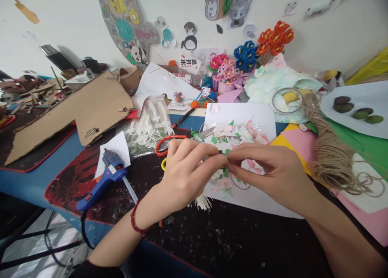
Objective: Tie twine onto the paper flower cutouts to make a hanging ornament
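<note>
My left hand (183, 175) and my right hand (274, 166) meet over a white sheet of paper, fingertips pinched together. Between them is a small dark green piece (224, 153), mostly covered by the fingers. White tassel strands (203, 202) hang out below my left hand; what they are fixed to is hidden. A thin brown loop (240, 184) shows under my right fingertips. Pink, white and green paper scraps (230, 132) lie on the sheet behind the hands. Scissors with a red handle (169, 142) lie partly behind my left hand, and a metal blade (208, 132) points toward the scraps.
A blue hot glue gun (112, 175) rests at the left, its cable hanging off the table edge. Bagged white tassels (150, 124) and cut cardboard (75, 108) lie behind it. Jute twine (330, 160) is at the right; pipe-cleaner flowers (224, 69) stand by the wall.
</note>
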The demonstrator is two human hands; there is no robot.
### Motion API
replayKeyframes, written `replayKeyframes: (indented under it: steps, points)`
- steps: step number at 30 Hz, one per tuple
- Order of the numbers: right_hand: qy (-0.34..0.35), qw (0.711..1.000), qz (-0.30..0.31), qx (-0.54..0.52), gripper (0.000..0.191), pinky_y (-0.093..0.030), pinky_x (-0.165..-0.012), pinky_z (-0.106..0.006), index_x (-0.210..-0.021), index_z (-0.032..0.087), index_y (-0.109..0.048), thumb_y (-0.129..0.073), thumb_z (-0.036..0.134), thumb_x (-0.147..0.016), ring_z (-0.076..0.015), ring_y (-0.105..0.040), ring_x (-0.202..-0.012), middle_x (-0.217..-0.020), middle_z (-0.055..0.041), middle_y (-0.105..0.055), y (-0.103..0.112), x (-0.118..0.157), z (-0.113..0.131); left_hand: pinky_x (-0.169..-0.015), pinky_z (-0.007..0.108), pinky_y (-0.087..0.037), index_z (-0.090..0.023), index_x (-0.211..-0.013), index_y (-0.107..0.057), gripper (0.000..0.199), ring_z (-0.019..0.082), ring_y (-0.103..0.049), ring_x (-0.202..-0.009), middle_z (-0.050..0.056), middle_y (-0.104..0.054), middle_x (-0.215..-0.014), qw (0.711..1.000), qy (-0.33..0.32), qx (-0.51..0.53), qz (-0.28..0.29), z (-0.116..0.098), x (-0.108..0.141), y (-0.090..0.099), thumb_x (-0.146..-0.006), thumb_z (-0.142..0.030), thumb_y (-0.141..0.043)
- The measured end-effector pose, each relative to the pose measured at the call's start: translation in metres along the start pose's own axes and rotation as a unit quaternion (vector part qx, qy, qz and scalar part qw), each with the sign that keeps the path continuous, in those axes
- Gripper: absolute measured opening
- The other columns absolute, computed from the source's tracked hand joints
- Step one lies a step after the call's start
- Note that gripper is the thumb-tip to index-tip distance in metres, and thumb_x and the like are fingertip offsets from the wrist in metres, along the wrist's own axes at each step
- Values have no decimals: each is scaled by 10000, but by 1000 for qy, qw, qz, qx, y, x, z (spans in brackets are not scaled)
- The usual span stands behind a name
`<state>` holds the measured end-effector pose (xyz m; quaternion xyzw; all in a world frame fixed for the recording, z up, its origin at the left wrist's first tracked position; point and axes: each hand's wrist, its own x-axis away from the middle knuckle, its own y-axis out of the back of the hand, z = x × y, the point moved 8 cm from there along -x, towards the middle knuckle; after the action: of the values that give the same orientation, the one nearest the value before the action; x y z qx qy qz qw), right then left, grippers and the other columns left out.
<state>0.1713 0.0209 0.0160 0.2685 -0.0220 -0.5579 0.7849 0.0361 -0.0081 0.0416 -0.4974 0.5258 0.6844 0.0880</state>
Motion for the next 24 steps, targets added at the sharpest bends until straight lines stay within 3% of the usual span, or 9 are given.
replayKeyframes:
  steps: [11,18,20,24]
  points:
    - [-17,999,2,-27,86,-532,-661,-294,-849,228,-738,-694,302,-846,-174,-668,-763,-839,-26,-731,0,1,-3,-706,347,-319,-187,-880,-611,62,158,-514,-751,5,-704,-831,999,-2,-42,-11,-2,0,0,-932,-155,-600]
    - [-20,998,-27,-49,32,-540,-653,-261,-840,233,-742,-723,255,-826,-140,-666,-732,-813,-3,-730,3,0,-5,-710,346,-340,-184,-917,-614,36,168,-551,-790,12,-690,-839,999,9,-41,-19,-5,-2,-1,-903,-183,-648]
    - [-27,997,-34,-61,23,-545,-655,-244,-836,239,-741,-736,242,-814,-131,-666,-738,-818,5,-731,6,0,-7,-739,355,-369,-192,-949,-618,79,178,-569,-822,25,-676,-887,999,34,-7,-17,-1,-4,2,-887,-187,-666]
    - [-43,993,-45,-103,39,-549,-644,-221,-805,236,-733,-766,228,-785,-115,-661,-703,-774,17,-717,10,1,-11,-861,401,-441,-191,-1107,-581,280,228,-578,-1013,82,-621,-1086,988,134,40,-69,19,-1,15,-856,-221,-701]
